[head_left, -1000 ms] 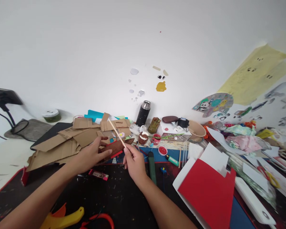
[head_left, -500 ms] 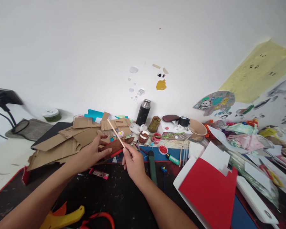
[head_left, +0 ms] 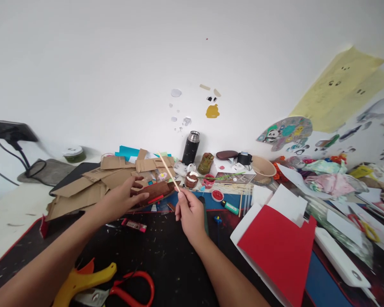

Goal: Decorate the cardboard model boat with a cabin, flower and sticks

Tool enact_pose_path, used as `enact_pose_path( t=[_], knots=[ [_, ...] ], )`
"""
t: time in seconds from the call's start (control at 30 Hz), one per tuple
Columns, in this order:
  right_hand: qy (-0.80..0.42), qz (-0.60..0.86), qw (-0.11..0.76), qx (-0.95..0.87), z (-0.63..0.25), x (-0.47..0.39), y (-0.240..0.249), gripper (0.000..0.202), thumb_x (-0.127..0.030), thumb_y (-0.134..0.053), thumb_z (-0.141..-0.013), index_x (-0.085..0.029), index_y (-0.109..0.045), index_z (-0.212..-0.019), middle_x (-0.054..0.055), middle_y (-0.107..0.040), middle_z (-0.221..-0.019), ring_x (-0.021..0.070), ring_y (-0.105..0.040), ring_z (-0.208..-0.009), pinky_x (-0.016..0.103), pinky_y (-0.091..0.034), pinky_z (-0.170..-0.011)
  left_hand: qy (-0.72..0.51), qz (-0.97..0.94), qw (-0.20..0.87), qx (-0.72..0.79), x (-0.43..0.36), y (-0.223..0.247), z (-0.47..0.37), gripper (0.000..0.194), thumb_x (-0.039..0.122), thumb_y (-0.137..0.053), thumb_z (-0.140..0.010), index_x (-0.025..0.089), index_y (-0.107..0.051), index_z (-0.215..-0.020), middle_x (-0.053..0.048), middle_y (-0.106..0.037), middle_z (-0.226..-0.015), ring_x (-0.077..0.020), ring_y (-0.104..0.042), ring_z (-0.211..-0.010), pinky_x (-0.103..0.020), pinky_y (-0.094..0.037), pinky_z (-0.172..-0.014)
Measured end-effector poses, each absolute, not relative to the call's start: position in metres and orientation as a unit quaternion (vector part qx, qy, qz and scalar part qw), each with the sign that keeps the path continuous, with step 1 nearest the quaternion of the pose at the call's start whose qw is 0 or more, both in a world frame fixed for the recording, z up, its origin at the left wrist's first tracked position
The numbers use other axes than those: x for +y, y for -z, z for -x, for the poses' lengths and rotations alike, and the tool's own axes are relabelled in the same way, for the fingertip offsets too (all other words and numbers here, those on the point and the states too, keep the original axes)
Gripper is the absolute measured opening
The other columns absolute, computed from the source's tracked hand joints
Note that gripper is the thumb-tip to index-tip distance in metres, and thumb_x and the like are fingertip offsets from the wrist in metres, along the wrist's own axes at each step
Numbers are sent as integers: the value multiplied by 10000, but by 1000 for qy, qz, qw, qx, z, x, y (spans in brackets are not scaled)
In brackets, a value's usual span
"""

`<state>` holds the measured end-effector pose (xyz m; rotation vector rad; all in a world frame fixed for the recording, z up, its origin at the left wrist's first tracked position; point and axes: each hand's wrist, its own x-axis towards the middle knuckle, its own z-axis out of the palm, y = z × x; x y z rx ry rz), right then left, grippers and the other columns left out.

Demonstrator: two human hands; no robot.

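Gripping 1 thin wooden stick [head_left: 168, 170] in the right hand [head_left: 188, 211], with thumb and fingers clamped near its lower end. Slanting it up and to the left above the desk [head_left: 16, 204], across the right part of a long brown piece [head_left: 158, 190] in this view. Impossible to tell from here about contact between stick and piece. Reaching the left hand [head_left: 126, 196] to the left end of that same brown piece, with thumb and fingers apart and tips partly hidden; cannot tell whether touching it or just above. Seeing 1 bright red strip [head_left: 155, 199] along its near side. Finding flat cardboard pieces [head_left: 80, 185] heaped behind and to the left. Noting a dark flask [head_left: 190, 149] near the wall, a brown pot [head_left: 190, 183] with white contents, and a round red dish [head_left: 217, 195] farther right. Passing rightward to a red sheet [head_left: 277, 251] over white paper. Spotting, at the near edge, a yellow tool [head_left: 92, 279] beside the left forearm, next to red-handled scissors [head_left: 152, 288] on the dark mat [head_left: 169, 256].
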<state>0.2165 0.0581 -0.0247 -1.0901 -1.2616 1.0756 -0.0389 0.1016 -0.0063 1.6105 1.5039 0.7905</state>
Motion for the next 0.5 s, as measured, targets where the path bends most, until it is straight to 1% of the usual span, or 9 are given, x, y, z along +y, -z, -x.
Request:
enact_pose_path(
  t=[0.1, 0.17, 0.2, 0.27, 0.37, 0.43, 0.5],
  knots=[
    [-446, 451, 551, -542, -220, 57, 23, 594, -665, -620, -1079, -152, -831, -1290, -56, -559, -566, 129, -504, -454, 244, -425, -477, -303, -649, 348, 605, 99, -6, 45, 1083, 990, -708, -717, 213, -588, -1462, -255, -782, -1437, -455, -808, -1247, -615, -659, -1047],
    [-438, 446, 557, -546, -223, 56, 21, 584, -652, -619, -1080, -153, -829, -1301, -58, -560, -563, 130, -504, -449, 245, -424, -474, -295, -670, 299, 612, 97, -20, 51, 1084, 1004, -647, -745, 196, -599, -1467, -267, -767, -1465, -451, -806, -1248, -595, -662, -1044],
    [-433, 445, 561, -548, -225, 55, 20, 578, -642, -618, -1081, -152, -828, -1302, -59, -561, -563, 130, -506, -447, 246, -425, -475, -282, -679, 278, 618, 95, -27, 54, 1062, 1004, -627, -750, 209, -613, -1453, -248, -785, -1446, -439, -818, -1217, -581, -669, -1033],
    [-422, 445, 567, -550, -228, 55, 19, 558, -619, -612, -1086, -149, -829, -1293, -60, -564, -566, 129, -510, -446, 248, -428, -480, -271, -685, 259, 624, 93, -39, 58, 985, 958, -641, -784, 222, -633, -1438, -211, -825, -1380, -424, -821, -1210, -573, -658, -1063],
    [-417, 443, 573, -550, -231, 56, 19, 540, -604, -606, -1090, -143, -828, -1265, -62, -564, -568, 129, -517, -449, 251, -435, -489, -256, -695, 242, 627, 90, -49, 59, 973, 933, -663, -757, 202, -667, -1399, -201, -850, -1308, -424, -825, -1178, -565, -659, -1057],
    [-419, 439, 577, -546, -232, 58, 21, 543, -615, -610, -1085, -145, -825, -1250, -65, -560, -565, 129, -515, -445, 252, -426, -485, -247, -703, 232, 625, 87, -49, 56, 963, 921, -657, -758, 193, -682, -1388, -206, -840, -1336, -416, -825, -1160, -547, -662, -1048],
    [-420, 438, 582, -541, -232, 60, 23, 544, -629, -616, -1077, -151, -823, -1234, -67, -558, -560, 129, -510, -438, 254, -410, -479, -240, -711, 224, 621, 85, -47, 53, 929, 907, -633, -796, 191, -690, -1386, -207, -828, -1375, -406, -820, -1160, -532, -657, -1054]
  ],
)
